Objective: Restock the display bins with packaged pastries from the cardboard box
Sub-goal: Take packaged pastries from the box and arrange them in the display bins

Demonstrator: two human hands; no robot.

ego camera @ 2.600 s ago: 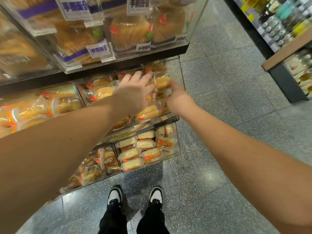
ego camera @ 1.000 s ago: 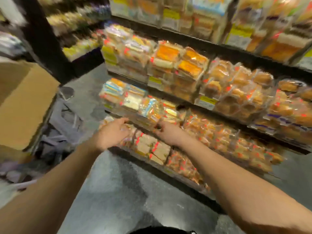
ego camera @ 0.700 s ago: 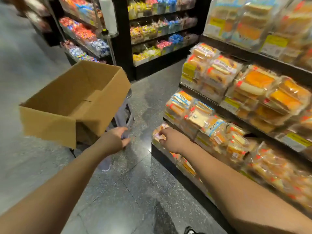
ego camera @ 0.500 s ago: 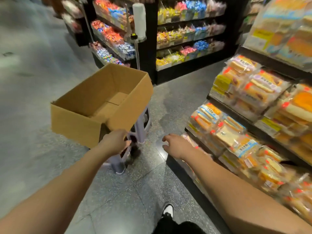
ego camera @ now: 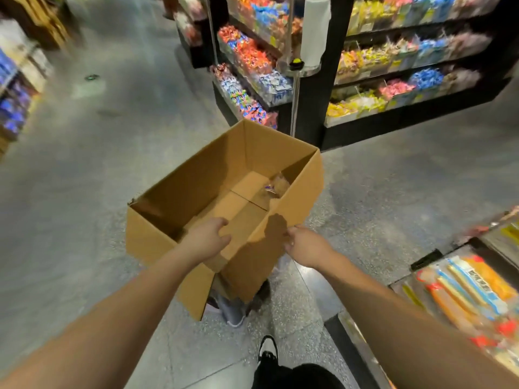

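An open cardboard box (ego camera: 196,175) sits on a pale plastic stool (ego camera: 234,310) in the aisle right in front of me. One packaged pastry (ego camera: 276,183) lies in its far right corner; the rest of the floor of the box is bare. My left hand (ego camera: 206,240) reaches over the near rim into the box, fingers loosely bent, holding nothing. My right hand (ego camera: 306,248) is at the torn near right wall of the box, its fingers hidden behind the hand. A display bin (ego camera: 421,262) with long packaged pastries (ego camera: 466,287) lies at the lower right.
Black shelves of bright wrapped sweets (ego camera: 393,66) stand behind the box, with a metal post (ego camera: 295,108) carrying a white roll (ego camera: 316,32) at their corner. Grey stone floor (ego camera: 84,164) stretches to the left. My shoe (ego camera: 268,349) is just behind the stool.
I have turned from the pastry shelves to the box. Both hands left the shelf and came to the box, the left going over its rim, the right to its near wall.
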